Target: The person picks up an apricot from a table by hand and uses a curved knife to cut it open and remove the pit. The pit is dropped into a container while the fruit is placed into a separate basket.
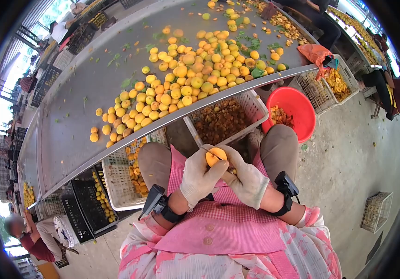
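A ripe orange-yellow apricot [214,156] is held over my lap, in front of the pink apron. My left hand [200,176], in a white knit glove, is closed around the apricot from the left. My right hand [245,179], gloved the same way, is closed beside it on what looks like a small knife. The knife's thin dark blade lies against the fruit; its handle is mostly hidden in the glove. Just beyond my hands stands a white crate [260,109] with brown, crushed-looking pieces.
Many apricots [181,72] and loose leaves lie on the metal table [77,83]. A red bucket [308,111] with orange pieces stands right of the crate. Crates of apricot halves [116,197] and whole fruit are at left. An orange bag [315,53] hangs at the table's edge. Other people sit nearby.
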Tool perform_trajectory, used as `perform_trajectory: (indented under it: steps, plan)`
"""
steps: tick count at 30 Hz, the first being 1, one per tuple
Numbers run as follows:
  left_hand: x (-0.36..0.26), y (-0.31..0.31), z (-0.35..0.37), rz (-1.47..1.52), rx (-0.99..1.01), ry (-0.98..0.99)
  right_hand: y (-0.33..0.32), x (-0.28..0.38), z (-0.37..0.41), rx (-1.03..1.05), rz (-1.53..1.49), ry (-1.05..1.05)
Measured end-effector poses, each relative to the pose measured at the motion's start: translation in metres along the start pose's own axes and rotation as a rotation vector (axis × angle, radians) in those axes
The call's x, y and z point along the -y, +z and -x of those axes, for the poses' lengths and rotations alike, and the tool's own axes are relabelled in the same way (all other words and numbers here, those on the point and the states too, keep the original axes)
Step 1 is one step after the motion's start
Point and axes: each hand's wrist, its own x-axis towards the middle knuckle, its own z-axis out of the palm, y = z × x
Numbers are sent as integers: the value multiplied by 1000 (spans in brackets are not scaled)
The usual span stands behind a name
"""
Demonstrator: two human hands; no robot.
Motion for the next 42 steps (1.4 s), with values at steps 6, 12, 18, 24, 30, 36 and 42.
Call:
perform_trajectory:
  steps: [6, 12, 18, 24, 30, 36, 42]
  plan:
    - [1, -9, 3, 12, 68, 41, 1, 2, 3, 39, -72, -1]
    - [10, -8, 8, 44, 83, 78, 1, 6, 5, 4, -69, -14]
    - [15, -6, 6, 186, 108, -45, -1, 0, 0, 0, -101, -16]
    - [1, -9, 16, 85, 360, 13, -24, -1, -7, 10, -150, 120]
    - [-2, -14, 9, 654, 262, -292, -25, -4, -10, -30, -325, 8]
    - [19, -12, 9, 510, 12, -253, -20, 8, -17, 153, -254, 94]
    - [15, -58, 24, 505, -239, -379, -21, 28, -26, 242, -566, 326]
